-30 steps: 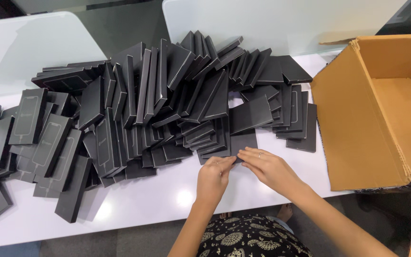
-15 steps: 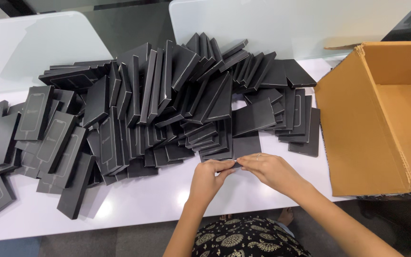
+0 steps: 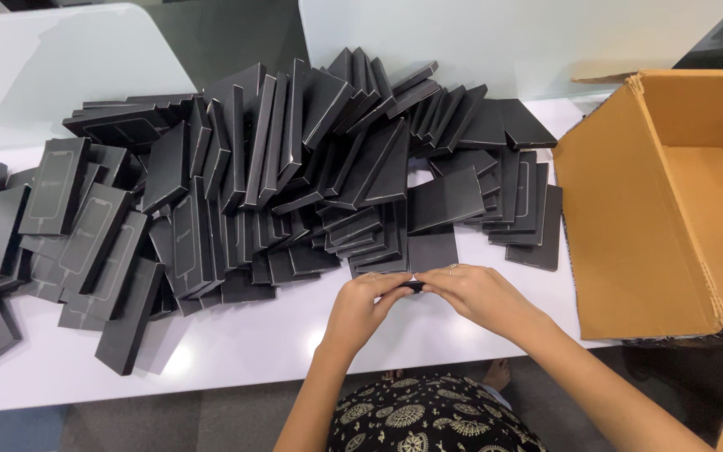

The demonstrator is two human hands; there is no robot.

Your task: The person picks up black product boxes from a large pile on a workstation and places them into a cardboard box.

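Hiding small black piece (image 3: 414,286), left hand (image 3: 365,307), right hand (image 3: 479,295)

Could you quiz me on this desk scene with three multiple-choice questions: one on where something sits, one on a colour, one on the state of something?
1. Where is the cardboard carton relative to the pile of flat boxes?
A. To its right
B. To its left
C. On top of it

2. What colour are the flat boxes in the pile?
A. White
B. Black
C. Red

3. What are the left hand and right hand doing?
A. Resting flat and apart on the table
B. Reaching inside the carton
C. Meeting at the near end of one black box, fingertips pinching it

Answers:
1. A, the carton stands at the table's right end, beside the pile.
2. B, every box in the heap is black with faint outline printing.
3. C, both hands come together at that box's near edge, at the pile's front.
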